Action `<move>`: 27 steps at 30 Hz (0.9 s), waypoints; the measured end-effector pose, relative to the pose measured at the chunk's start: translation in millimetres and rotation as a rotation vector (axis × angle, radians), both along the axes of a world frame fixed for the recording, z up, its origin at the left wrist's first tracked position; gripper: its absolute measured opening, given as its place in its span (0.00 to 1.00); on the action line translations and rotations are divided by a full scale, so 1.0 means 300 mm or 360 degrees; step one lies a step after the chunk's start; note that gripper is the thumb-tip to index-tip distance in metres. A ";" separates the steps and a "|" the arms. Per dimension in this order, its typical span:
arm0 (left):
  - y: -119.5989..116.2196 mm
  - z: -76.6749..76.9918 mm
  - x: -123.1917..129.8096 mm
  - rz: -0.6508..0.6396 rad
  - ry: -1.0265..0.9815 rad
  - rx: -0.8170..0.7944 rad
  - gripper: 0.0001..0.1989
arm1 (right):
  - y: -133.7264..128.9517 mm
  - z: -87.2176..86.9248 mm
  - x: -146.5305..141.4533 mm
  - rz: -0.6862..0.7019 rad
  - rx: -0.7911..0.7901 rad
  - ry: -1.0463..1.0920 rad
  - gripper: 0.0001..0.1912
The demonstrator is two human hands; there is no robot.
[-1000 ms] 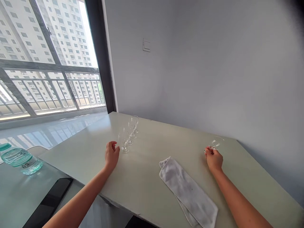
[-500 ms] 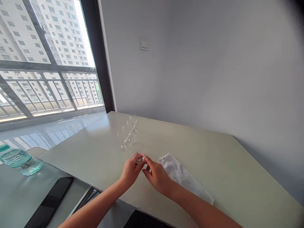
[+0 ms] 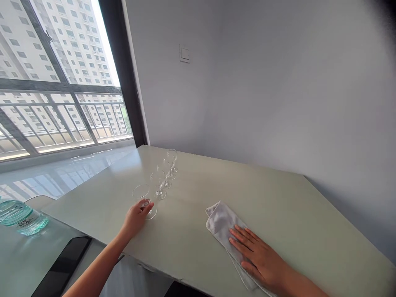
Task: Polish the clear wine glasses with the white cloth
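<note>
With the hands now parted, the left grip point(image 3: 135, 216) is closed on the glass point(image 3: 141, 194) beside the row point(image 3: 166, 184) on the table point(image 3: 192, 235), seemingly lengthening it, while the right grip point(image 3: 255, 252) lies open on the cloth point(image 3: 219, 222).

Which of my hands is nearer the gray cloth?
Right. Your right hand rests on the cloth; your left hand is well left of it, holding a glass.

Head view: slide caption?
Left hand holding a stemmed glass near a row of glasses, right hand flat on a folded cloth.
</note>
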State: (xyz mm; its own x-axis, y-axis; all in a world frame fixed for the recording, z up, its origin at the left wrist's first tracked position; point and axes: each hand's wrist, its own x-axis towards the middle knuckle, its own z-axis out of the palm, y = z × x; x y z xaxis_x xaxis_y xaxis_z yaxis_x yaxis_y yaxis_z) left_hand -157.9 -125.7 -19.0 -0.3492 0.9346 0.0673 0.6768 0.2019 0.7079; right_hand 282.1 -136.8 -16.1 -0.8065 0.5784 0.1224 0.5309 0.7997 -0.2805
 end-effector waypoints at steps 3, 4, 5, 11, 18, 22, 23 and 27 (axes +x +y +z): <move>0.019 -0.006 0.015 0.0003 0.0006 -0.0012 0.23 | -0.004 -0.022 -0.045 0.0007 -0.0050 -0.0017 0.30; 0.024 -0.008 0.017 0.0010 0.0011 -0.0026 0.23 | -0.001 -0.021 -0.064 0.0019 -0.0067 -0.0019 0.30; 0.028 -0.010 0.018 0.0015 0.0018 -0.0039 0.23 | 0.005 -0.018 -0.084 0.0030 -0.0088 -0.0024 0.30; 0.018 -0.016 0.011 0.0079 0.0002 0.0100 0.20 | 0.117 -0.007 -0.223 0.0008 -0.0185 -0.0037 0.29; -0.062 0.015 -0.006 0.0538 0.0089 0.0098 0.14 | 0.470 -0.041 -0.297 -0.0283 -0.0079 -0.0117 0.29; -0.076 0.035 -0.001 0.0576 0.0080 0.0014 0.13 | 0.677 -0.039 -0.127 -0.0818 -0.0084 -0.0256 0.28; -0.076 0.039 0.002 0.0585 0.0078 0.0011 0.14 | 0.710 -0.037 -0.055 -0.0939 -0.0090 -0.0275 0.28; -0.072 0.035 -0.005 0.0621 0.0094 0.0063 0.16 | 0.723 -0.036 0.297 -0.1488 -0.0151 -0.0383 0.29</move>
